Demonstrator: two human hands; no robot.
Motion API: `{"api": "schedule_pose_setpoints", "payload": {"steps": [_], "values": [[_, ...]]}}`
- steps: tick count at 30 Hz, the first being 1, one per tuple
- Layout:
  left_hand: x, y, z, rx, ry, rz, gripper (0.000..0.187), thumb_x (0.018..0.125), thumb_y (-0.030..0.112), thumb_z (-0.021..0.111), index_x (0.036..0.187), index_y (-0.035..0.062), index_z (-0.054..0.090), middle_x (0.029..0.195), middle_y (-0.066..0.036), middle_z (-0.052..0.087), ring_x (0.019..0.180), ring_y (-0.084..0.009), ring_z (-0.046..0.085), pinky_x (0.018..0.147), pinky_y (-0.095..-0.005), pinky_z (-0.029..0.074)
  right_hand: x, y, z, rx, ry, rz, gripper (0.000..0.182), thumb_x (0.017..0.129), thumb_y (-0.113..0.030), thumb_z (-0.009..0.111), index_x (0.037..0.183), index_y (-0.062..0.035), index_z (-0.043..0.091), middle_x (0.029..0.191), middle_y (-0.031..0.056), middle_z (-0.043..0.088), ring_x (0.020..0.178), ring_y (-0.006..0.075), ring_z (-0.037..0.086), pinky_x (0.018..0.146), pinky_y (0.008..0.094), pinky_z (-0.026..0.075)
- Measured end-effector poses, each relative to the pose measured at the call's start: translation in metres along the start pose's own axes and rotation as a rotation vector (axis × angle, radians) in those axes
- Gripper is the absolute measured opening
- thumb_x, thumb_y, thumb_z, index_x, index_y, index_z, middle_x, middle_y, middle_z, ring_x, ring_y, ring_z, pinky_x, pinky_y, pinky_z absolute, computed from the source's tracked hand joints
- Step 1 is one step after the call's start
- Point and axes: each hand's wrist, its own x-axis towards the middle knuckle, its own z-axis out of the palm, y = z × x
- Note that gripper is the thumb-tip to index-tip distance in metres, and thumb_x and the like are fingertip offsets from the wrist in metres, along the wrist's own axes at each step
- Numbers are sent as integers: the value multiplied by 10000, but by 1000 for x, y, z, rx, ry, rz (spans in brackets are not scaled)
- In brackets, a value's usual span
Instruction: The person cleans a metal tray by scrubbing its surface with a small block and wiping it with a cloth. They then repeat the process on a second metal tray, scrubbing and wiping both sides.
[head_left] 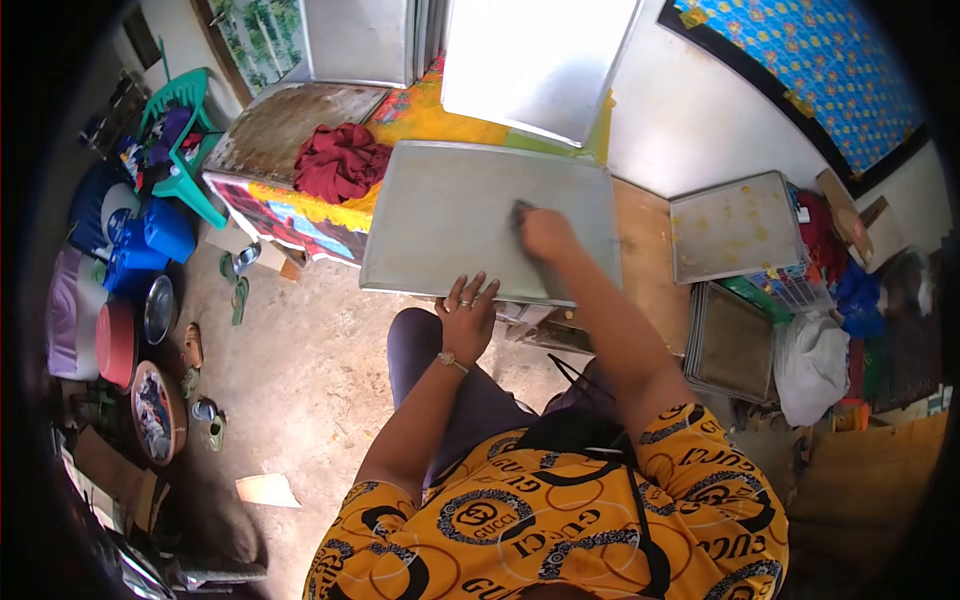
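- Fingers of the left hand lie slightly spread over the near rim of a flat metal tray; the hand is open, and whether anything presses from below cannot be told.
- The right hand is closed around a small dark pad, which rests on the tray's face a little right of its middle.
- The tray lies just beyond the person's knees, the right hand above its surface and the left hand at its near edge; its bare left part spreads away from both.
- To the tray's right is a brown wooden surface; just past its far left corner sits a bunched dark red cloth.
- Farther left lies a brown-stained board; at the far side stands a bright metal sheet.
- On the right, a yellow-spotted tray lies above a row of upright trays, near a white bag.
- Well to the left are a green chair, blue containers and a wide basin on the floor.
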Motion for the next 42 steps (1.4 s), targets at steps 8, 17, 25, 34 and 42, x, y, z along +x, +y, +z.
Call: {"api": "schedule_pose_setpoints", "payload": {"steps": [8,17,25,34,42], "values": [[3,4,6,-50,54,-29,466,755,107,650,1200,220,571,1301,-39,494,1224,-313,388,966,-523,302,-18,12,13,-15,-4,-42,203,780,-145,528,876,8,619,781,222,645,736,365,642,660,467,515],[3,5,3,-34,20,15,505,757,93,636,1238,219,549,1315,-57,481,1226,-330,376,950,-501,328,3,-13,9,3,-7,-93,270,785,-158,501,953,12,627,881,189,659,798,333,648,708,455,516],[2,0,1,3,13,20,515,764,128,627,1257,239,528,1312,-40,491,1249,-303,375,928,-514,341,6,74,-17,-118,20,86,204,808,-140,501,854,-10,651,832,204,660,778,348,656,682,455,522],[9,0,10,-87,44,92,480,731,42,622,1200,120,559,1242,-150,519,1189,-282,447,1038,-476,287,-10,-48,27,-72,125,-240,284,788,-139,513,1004,24,601,882,215,647,833,344,645,736,453,520],[-2,-5,-9,44,-78,54,570,772,112,615,1310,229,470,1372,-50,427,1272,-321,342,962,-494,338,37,71,-1,-99,112,89,195,751,-176,548,745,-37,686,805,199,664,749,362,653,690,461,522]]}}
